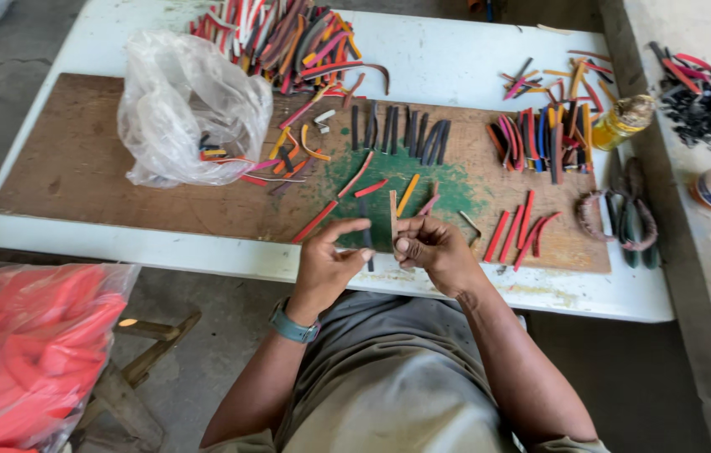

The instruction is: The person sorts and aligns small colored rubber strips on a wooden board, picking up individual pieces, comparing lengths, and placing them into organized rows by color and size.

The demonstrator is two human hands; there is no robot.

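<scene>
Near front edge of worktop (pixel 540 294): tan strip (pixel 393 220) upright, pinched low by right hand (pixel 435 250) fingers. Left hand (pixel 330 260) fingers narrow, on dark strip (pixel 366 235). Probably light, bendy; grip near the end.

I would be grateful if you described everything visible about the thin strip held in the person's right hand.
The tan strip is thin, flat and narrow, of a pale brownish material that may be rubber or wood. It stands nearly upright, pinched at its lower end by the right hand, its top rising over the green-stained patch of the brown board. The left hand holds a separate dark strip just beside it; whether the two touch cannot be told.
</scene>
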